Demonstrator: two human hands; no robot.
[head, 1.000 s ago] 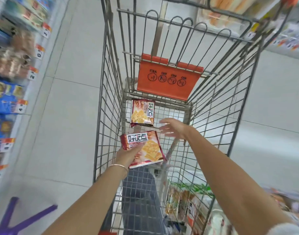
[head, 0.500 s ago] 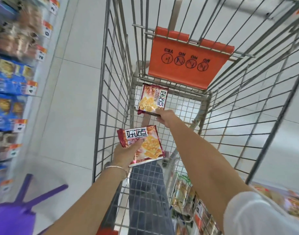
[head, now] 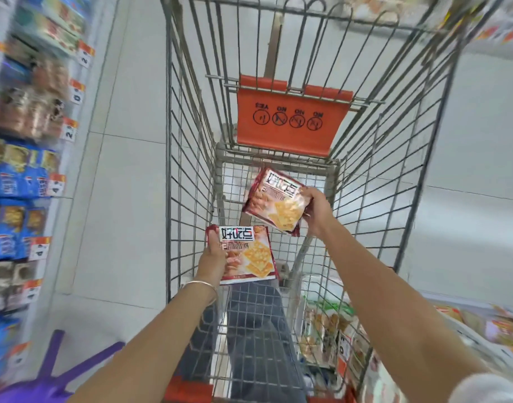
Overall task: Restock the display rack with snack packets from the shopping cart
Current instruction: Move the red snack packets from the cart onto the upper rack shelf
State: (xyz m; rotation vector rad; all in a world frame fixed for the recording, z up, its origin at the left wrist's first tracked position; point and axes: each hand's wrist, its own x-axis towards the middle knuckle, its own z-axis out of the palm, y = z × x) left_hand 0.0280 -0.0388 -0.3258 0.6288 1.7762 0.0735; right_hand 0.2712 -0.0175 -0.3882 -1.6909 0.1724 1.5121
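Both my arms reach down into a grey wire shopping cart (head: 191,158). My left hand (head: 213,257) grips a red cracker packet (head: 249,254) by its left edge, held flat and facing up. My right hand (head: 317,210) grips a second, identical cracker packet (head: 274,200) by its right side, tilted and lifted above the cart floor. The display rack (head: 25,158) with blue and brown snack packs runs down the left edge of the view, blurred.
An orange flap (head: 290,120) with warning symbols hangs at the cart's far end. A purple stool (head: 54,373) stands at the lower left on white floor tiles. More packaged goods (head: 330,338) lie on a low shelf beyond the cart's right wall.
My right hand reached to the packet on the cart floor, took hold of it and lifted it up and to the right. My left hand kept its packet.
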